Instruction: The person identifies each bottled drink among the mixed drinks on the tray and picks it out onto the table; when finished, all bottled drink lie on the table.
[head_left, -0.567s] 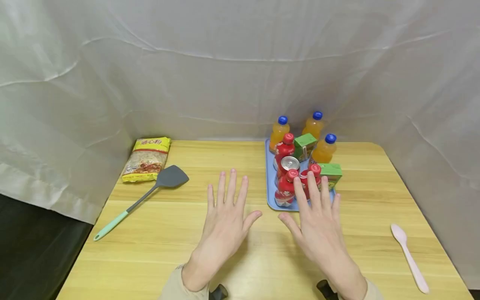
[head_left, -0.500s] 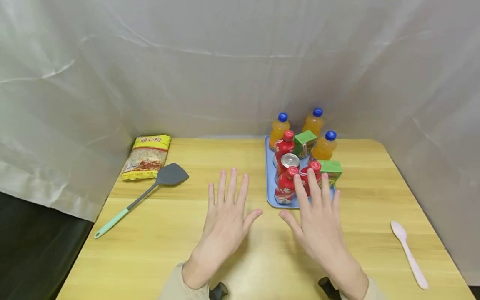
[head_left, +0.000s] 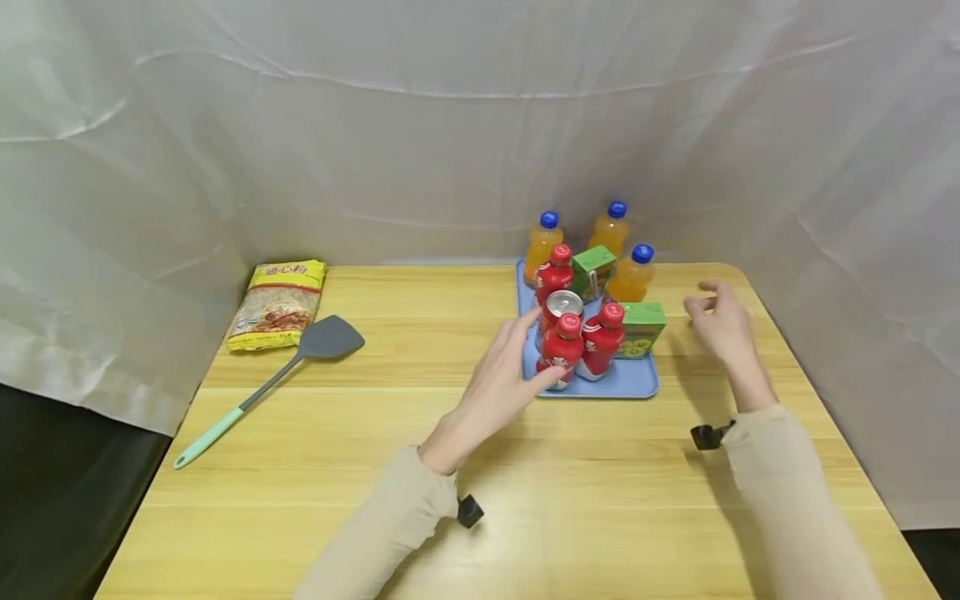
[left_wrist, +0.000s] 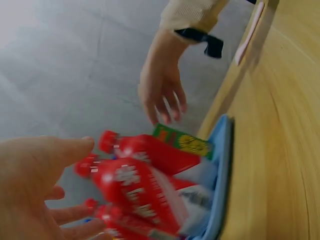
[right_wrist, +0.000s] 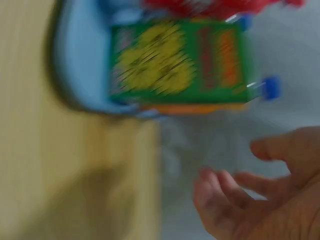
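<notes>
A blue tray (head_left: 637, 387) carries red bottles (left_wrist: 140, 187), a red can (head_left: 564, 305), green drink cartons (head_left: 641, 327) and blue-capped orange drink bottles (head_left: 632, 277). My left hand (head_left: 498, 383) is at the tray's left front, thumb and fingers spread beside the front red bottle (head_left: 561, 350). In the left wrist view the thumb lies close to the red caps, and the fingers hold nothing. Off the tray's right side hovers my right hand (head_left: 723, 325), fingers loosely bent and nothing in them. The right wrist view is blurred, with the near carton beside that hand.
A grey spatula (head_left: 330, 337) with a mint handle lies at the left, by a yellow food packet (head_left: 277, 304). A pale pink spoon (left_wrist: 250, 32) lies near the table's right edge, behind the right sleeve in the head view. Grey cloth (head_left: 420, 150) hangs around the table (head_left: 570, 500).
Both hands were held flat over the table before the tray. The left has moved right, up to the red bottles; the right has swung away past the tray's right side. The head view has shifted slightly.
</notes>
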